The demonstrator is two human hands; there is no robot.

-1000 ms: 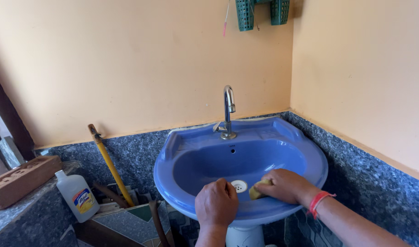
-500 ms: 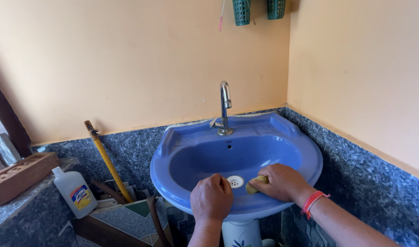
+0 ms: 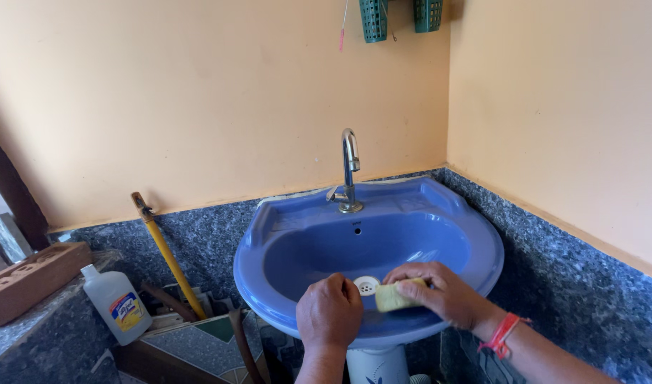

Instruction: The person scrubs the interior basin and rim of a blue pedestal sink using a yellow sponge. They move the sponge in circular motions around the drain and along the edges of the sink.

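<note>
Yellow sponge (image 3: 395,296) sits pinched in my right hand (image 3: 440,291), pressed low inside the blue basin (image 3: 283,227) beside its drain (image 3: 366,284). My left hand (image 3: 329,311), curled, probably empty, braces on the basin's front rim; the tap (image 3: 350,167) stands behind the bowl.

A single head-worn camera looks forward and down from close above the round blue ceramic washbasin (image 3: 269,274) set in a corner of peach walls, near enough that both forearms enter from the bottom edge, with the curved chrome tap (image 3: 349,171) centred.
</note>
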